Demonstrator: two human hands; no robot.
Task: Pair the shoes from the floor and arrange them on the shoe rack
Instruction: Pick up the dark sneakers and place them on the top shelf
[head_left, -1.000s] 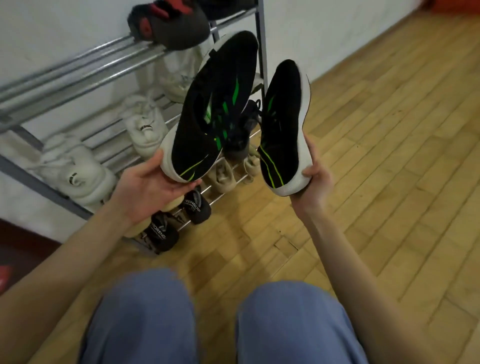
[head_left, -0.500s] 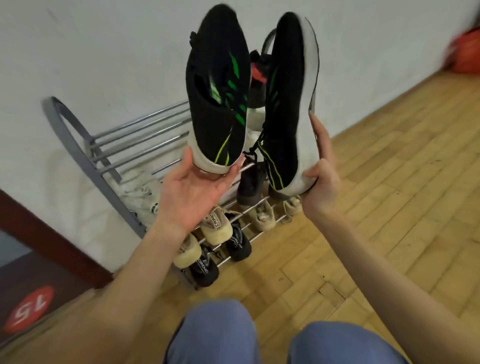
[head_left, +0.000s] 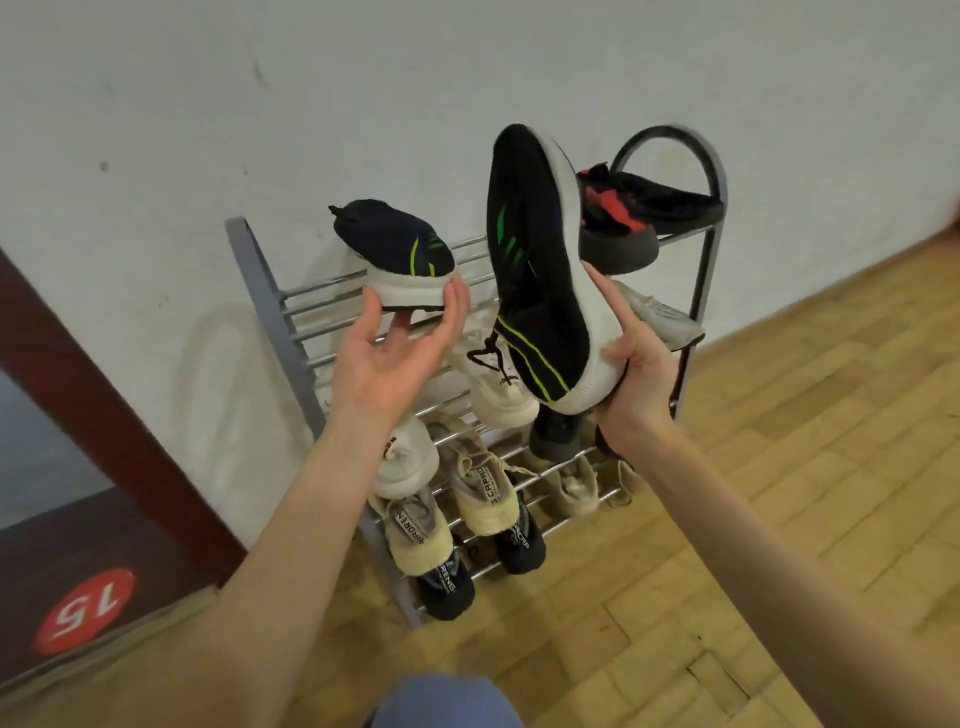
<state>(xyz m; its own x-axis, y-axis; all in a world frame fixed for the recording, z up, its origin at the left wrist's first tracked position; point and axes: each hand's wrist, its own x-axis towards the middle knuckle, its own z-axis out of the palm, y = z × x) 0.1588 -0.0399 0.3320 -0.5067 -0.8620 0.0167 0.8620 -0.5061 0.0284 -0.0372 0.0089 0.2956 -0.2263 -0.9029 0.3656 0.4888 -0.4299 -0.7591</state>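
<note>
The left hand (head_left: 395, 345) is turned palm up, its fingers (head_left: 457, 306) and thumb curled round the white heel of a black shoe with green stripes (head_left: 397, 249). That shoe sits level at the top tier of the shoe rack (head_left: 260, 291), toe towards the white wall (head_left: 415, 67); whether its sole already rests on the bars I cannot tell.

Just to the right of those fingers, the right hand (head_left: 631, 364) grips the heel of the matching black shoe (head_left: 535, 270), thumb on the white sole edge and fingers along the underside. This second shoe stands nearly upright, toe pointing up, held in the air in front of the rack, with its lace dangling towards the left hand.

Beyond the right fingers, at the far end of the top tier, lies a dark shoe with red patches (head_left: 634, 218). Below both hands, the middle tiers carry white sneakers (head_left: 501, 384) and a dark shoe, and lower still are cream shoes (head_left: 485, 493) and black shoes (head_left: 447, 587) with printed heel tabs. The rack stands on a wooden floor (head_left: 779, 493). Left of the left forearm, a red round sticker marked 15 (head_left: 85, 608) shows on a dark surface.
</note>
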